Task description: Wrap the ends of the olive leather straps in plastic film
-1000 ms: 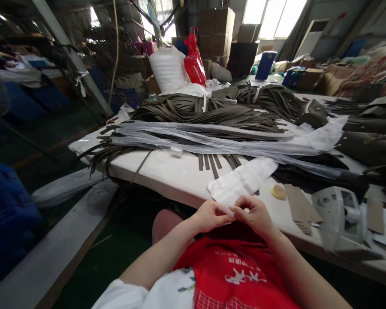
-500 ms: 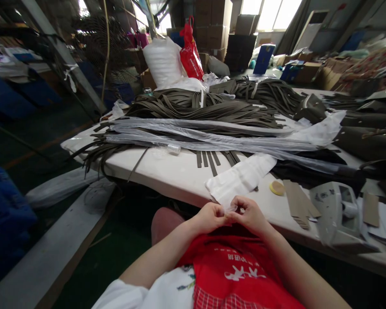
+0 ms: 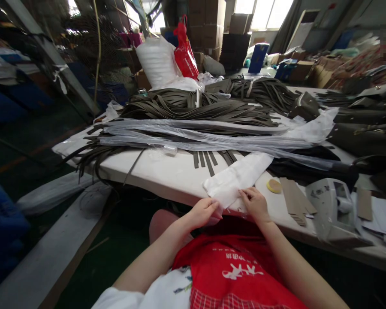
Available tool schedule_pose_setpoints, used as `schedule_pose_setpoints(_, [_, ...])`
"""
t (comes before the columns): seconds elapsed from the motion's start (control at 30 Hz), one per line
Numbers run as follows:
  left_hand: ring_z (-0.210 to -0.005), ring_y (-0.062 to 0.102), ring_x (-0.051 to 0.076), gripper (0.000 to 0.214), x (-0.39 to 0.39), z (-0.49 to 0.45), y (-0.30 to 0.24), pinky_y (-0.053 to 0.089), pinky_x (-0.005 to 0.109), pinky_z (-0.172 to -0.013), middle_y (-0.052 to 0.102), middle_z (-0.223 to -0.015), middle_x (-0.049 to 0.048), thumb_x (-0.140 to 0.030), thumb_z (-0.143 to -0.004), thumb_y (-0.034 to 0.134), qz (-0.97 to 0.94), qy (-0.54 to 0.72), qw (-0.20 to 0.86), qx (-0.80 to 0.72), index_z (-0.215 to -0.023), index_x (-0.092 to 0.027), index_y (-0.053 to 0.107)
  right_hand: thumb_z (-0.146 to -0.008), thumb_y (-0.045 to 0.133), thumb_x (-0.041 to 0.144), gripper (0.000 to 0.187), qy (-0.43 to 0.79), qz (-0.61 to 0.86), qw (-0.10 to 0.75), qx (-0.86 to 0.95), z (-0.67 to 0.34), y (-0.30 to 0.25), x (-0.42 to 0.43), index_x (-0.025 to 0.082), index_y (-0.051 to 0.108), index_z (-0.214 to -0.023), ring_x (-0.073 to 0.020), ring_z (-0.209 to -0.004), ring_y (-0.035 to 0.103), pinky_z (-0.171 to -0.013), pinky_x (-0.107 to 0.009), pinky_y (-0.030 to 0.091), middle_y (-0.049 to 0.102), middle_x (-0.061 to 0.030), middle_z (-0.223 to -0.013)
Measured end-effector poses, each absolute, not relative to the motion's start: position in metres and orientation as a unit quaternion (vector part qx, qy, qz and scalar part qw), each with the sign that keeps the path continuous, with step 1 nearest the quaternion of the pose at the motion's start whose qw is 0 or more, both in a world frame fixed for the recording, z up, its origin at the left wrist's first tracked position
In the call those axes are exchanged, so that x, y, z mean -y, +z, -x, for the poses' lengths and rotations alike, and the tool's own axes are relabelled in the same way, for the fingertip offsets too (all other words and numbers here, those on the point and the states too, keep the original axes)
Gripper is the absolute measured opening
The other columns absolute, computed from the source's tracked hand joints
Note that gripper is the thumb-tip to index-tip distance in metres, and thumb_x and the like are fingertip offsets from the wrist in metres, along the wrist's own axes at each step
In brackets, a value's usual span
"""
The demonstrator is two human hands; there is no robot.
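A thin, white, partly see-through plastic bag lies across the table's near edge, its near end drawn down toward my lap. My left hand is closed, pinching the near left corner of the plastic between thumb and fingers. On the other side, my right hand pinches the right edge with its fingertips. Translucent film stretches between the two hands. Just beyond the bag lie dark grey-brown strap ends, flat on the white table top.
Long plastic-wrapped straps and loose strap bundles cover the table's far side. To the right are a yellow tape roll, grey-brown card strips and a grey tape dispenser. A red bag stands behind.
My hands were together at the bag's near end; they have moved apart, the right one up and right, the left slightly left. The film between them is now spread wider.
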State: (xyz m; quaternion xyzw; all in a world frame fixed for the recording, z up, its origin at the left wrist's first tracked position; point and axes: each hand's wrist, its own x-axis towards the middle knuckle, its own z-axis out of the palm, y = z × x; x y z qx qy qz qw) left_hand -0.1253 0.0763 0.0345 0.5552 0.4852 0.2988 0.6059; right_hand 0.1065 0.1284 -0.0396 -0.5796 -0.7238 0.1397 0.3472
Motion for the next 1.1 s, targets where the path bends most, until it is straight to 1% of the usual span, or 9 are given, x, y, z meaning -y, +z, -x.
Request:
schedule_pose_setpoints(0.13, [-0.078, 0.064, 0.020, 0.052, -0.086, 0.129, 0.035, 0.048, 0.031, -0.080, 0.072, -0.082, 0.0085, -0.061, -0.086, 0.053, -0.568, 0.307, 0.588, -0.488, -0.084, -0.013, 0.072, -0.099, 0.042, 0.041, 0.038, 0.136, 0.556, 0.345, 0.744, -0.111, -0.033, -0.125, 0.019, 0.073, -0.095, -0.0219, -0.082, 0.064, -0.076, -0.033, 0.048, 0.068, -0.0088, -0.089])
schedule_pose_setpoints(0.27, [-0.077, 0.062, 0.019, 0.055, -0.096, 0.130, 0.032, 0.046, 0.029, -0.071, 0.072, -0.091, 0.0095, -0.065, -0.082, 0.056, -0.509, 0.331, 0.609, -0.510, -0.090, -0.012, 0.072, -0.095, 0.053, 0.040, 0.029, 0.133, 0.552, 0.395, 0.722, -0.111, -0.025, -0.118, 0.020, 0.074, -0.093, -0.0207, -0.080, 0.064, -0.075, -0.032, 0.049, 0.069, -0.0070, -0.086])
schedule_pose_setpoints(0.37, [-0.077, 0.060, 0.017, 0.053, -0.102, 0.129, 0.035, 0.045, 0.026, -0.068, 0.072, -0.094, 0.0090, -0.064, -0.079, 0.061, -0.480, 0.346, 0.637, -0.494, -0.084, -0.012, 0.071, -0.094, 0.056, 0.035, 0.023, 0.168, 0.518, 0.411, 0.731, -0.103, -0.015, -0.106, 0.021, 0.074, -0.093, -0.0184, -0.078, 0.063, -0.073, -0.030, 0.050, 0.068, -0.0056, -0.083])
schedule_pose_setpoints(0.57, [-0.068, 0.058, 0.014, 0.050, -0.099, 0.121, 0.038, 0.042, 0.024, -0.066, 0.070, -0.080, 0.0062, -0.058, -0.074, 0.070, -0.439, 0.249, 0.732, -0.457, -0.089, -0.010, 0.074, -0.094, 0.051, 0.024, 0.024, 0.258, 0.339, 0.294, 0.856, -0.057, 0.007, -0.053, 0.025, 0.075, -0.090, -0.0183, -0.082, 0.063, -0.073, -0.028, 0.048, 0.070, -0.0046, -0.086])
schedule_pose_setpoints(0.7, [-0.063, 0.055, 0.014, 0.054, -0.090, 0.124, 0.037, 0.041, 0.024, -0.061, 0.069, -0.073, 0.0059, -0.060, -0.071, 0.072, -0.490, 0.156, 0.711, -0.479, -0.084, -0.008, 0.075, -0.091, 0.057, 0.031, 0.020, 0.343, 0.273, 0.275, 0.856, -0.046, 0.016, -0.038, 0.024, 0.074, -0.084, -0.0159, -0.073, 0.063, -0.069, -0.026, 0.046, 0.072, -0.0025, -0.079])
schedule_pose_setpoints(0.83, [-0.073, 0.061, 0.019, 0.054, -0.076, 0.151, 0.061, 0.046, 0.028, -0.071, 0.072, -0.081, 0.0096, -0.062, -0.076, 0.067, -0.520, 0.222, 0.690, -0.452, -0.088, -0.010, 0.077, -0.091, 0.054, 0.052, 0.047, 0.468, 0.424, 0.325, 0.704, -0.065, 0.010, -0.061, 0.017, 0.069, -0.062, -0.0141, -0.055, 0.058, -0.057, -0.025, 0.045, 0.066, -0.0038, -0.059])
schedule_pose_setpoints(0.93, [-0.078, 0.065, 0.024, 0.052, -0.056, 0.182, 0.086, 0.048, 0.032, -0.076, 0.073, -0.083, 0.0128, -0.064, -0.076, 0.066, -0.531, 0.258, 0.698, -0.406, -0.078, -0.014, 0.079, -0.089, 0.045, 0.067, 0.061, 0.649, 0.487, 0.327, 0.484, -0.081, 0.004, -0.093, 0.014, 0.070, -0.072, -0.0173, -0.056, 0.064, -0.054, -0.027, 0.049, 0.070, -0.0096, -0.066])
schedule_pose_setpoints(1.0, [-0.071, 0.065, 0.025, 0.057, -0.041, 0.204, 0.097, 0.049, 0.034, -0.071, 0.071, -0.074, 0.0141, -0.070, -0.073, 0.064, -0.543, 0.240, 0.708, -0.382, -0.066, -0.016, 0.078, -0.090, 0.047, 0.064, 0.056, 0.749, 0.431, 0.364, 0.347, -0.091, 0.006, -0.118, 0.013, 0.071, -0.086, -0.0208, -0.072, 0.071, -0.065, -0.032, 0.056, 0.075, -0.0140, -0.083])
schedule_pose_setpoints(1.1, [-0.061, 0.062, 0.025, 0.060, -0.026, 0.234, 0.100, 0.048, 0.035, -0.065, 0.069, -0.065, 0.0154, -0.075, -0.067, 0.063, -0.576, 0.163, 0.715, -0.362, -0.055, -0.018, 0.075, -0.089, 0.059, 0.042, 0.029, 0.714, 0.397, 0.531, 0.224, -0.112, 0.022, -0.162, 0.015, 0.069, -0.094, -0.0201, -0.082, 0.072, -0.077, -0.033, 0.059, 0.076, -0.0112, -0.091])
